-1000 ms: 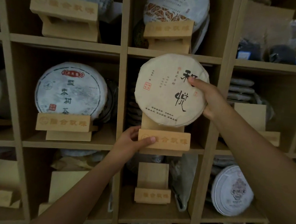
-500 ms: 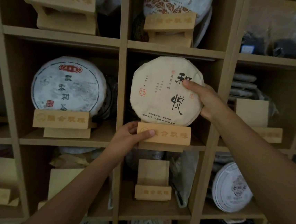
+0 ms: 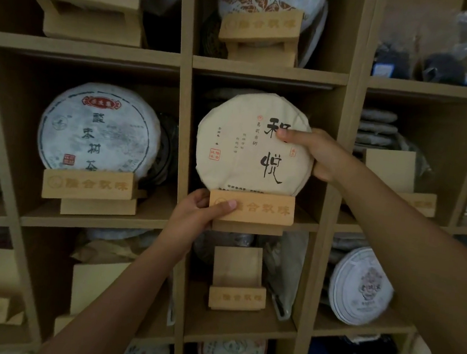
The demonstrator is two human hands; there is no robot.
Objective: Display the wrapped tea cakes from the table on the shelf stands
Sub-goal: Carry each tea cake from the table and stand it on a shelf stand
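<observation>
cream-wrapped tea cake (image 3: 254,144) now lower than a second ago, bottom edge dropped behind front lip of wooden stand (image 3: 251,208) in middle cubby. right hand (image 3: 318,153) pinches cake's right rim, thumb on face. left hand (image 3: 199,212) grips stand's left end, steadying it. cake looks seated; placement nearly done, release likely next.

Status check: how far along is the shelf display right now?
Done: the white-wrapped cake stands on its stand at left. In hand: right hand seats the cream tea cake while left hand steadies its stand. Left: the empty stand below.
</observation>
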